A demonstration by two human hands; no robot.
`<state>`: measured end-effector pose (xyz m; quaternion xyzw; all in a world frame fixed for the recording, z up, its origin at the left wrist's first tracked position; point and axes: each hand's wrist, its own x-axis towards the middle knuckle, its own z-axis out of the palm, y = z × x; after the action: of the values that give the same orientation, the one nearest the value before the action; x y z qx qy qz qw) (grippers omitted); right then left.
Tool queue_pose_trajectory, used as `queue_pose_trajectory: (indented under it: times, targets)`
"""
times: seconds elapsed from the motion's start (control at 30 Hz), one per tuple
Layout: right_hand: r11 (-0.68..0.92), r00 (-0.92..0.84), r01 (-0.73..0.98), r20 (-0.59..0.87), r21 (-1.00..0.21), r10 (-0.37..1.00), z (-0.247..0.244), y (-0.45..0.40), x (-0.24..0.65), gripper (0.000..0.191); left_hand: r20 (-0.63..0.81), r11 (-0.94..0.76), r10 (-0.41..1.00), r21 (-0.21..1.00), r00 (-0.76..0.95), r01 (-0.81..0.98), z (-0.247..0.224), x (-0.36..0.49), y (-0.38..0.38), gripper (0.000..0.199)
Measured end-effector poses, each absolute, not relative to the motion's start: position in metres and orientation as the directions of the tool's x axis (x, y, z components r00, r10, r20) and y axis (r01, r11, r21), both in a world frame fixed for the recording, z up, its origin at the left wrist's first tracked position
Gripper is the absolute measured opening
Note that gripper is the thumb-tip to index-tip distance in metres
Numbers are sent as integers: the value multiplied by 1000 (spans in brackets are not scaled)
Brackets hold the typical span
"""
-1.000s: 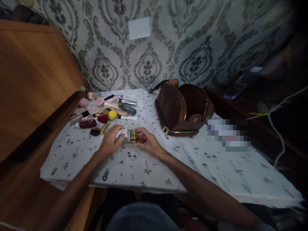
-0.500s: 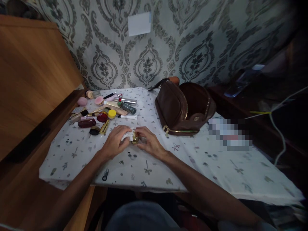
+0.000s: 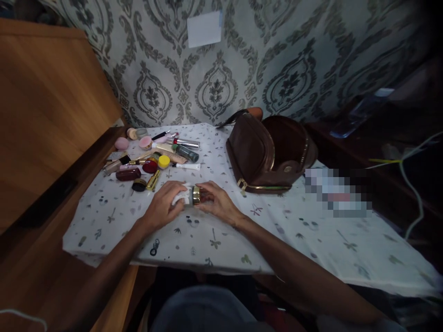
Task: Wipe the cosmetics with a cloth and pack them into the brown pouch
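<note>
Low over the patterned tablecloth, both hands meet at a small cosmetic jar [image 3: 197,195] with a shiny gold lid, lying on its side between them. My left hand [image 3: 162,203] is closed on a crumpled white tissue [image 3: 180,194] that is pressed around the jar's body. At the lid end, my right hand [image 3: 218,203] has its fingers curled around the gold lid. Behind my left hand lie a gold tube [image 3: 152,180], a dark round pot [image 3: 139,185], a brown bottle [image 3: 128,174] and a yellow-lidded pot [image 3: 164,161].
An open brown bag [image 3: 256,157] stands at the right. More cosmetics lie at the back left, among them a green bottle [image 3: 186,152] and a pink sponge [image 3: 122,143]. A wooden panel [image 3: 51,110] borders the left side; a plastic bottle [image 3: 362,113] lies far right.
The jar has turned in my hands, so its gold lid now faces my right fingers and more of its body shows. The view has shifted slightly; the other things stay put.
</note>
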<state>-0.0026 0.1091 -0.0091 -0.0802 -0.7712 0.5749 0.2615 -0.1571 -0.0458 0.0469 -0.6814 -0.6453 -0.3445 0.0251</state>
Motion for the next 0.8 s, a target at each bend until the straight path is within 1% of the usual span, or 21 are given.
queue_pose_trajectory:
  times: [0.1,0.17,0.23,0.37,0.47,0.57,0.63,0.7,0.8]
  targets:
    - [412,-847,-205,372,-888,380,-7,108,-2,56,490,-217,871,348,21,912,54,-149,-42,26]
    - [455,-845,-212,396,-865,359,-5,107,0,55,471,-210,882,347,24,914,56,-148,-41,26]
    - [452,-852,-211,390,-867,350,-3,107,1,56,447,-162,894,385,-30,909,57,-151,-42,25]
    - [405,-874,-191,342,-894,344,0,106,2,59,366,-36,914,503,-175,863,56,-162,-50,21]
    - [358,-883,-188,317,-914,347,0,105,2,60,343,-10,915,549,-214,836,53,-165,-58,21]
    - [314,-874,-175,294,-933,386,-4,105,0,64,365,-38,910,543,-195,839,52,-162,-62,20]
    - [293,-869,-177,289,-940,402,-7,106,-1,61,396,-77,905,517,-159,852,53,-158,-61,21]
    - [283,-869,-190,295,-940,397,-9,106,-1,59,422,-126,900,485,-106,865,55,-154,-59,22]
    - [285,-875,-223,320,-932,363,-8,106,-1,60,432,-181,901,455,-38,872,58,-147,-53,25]
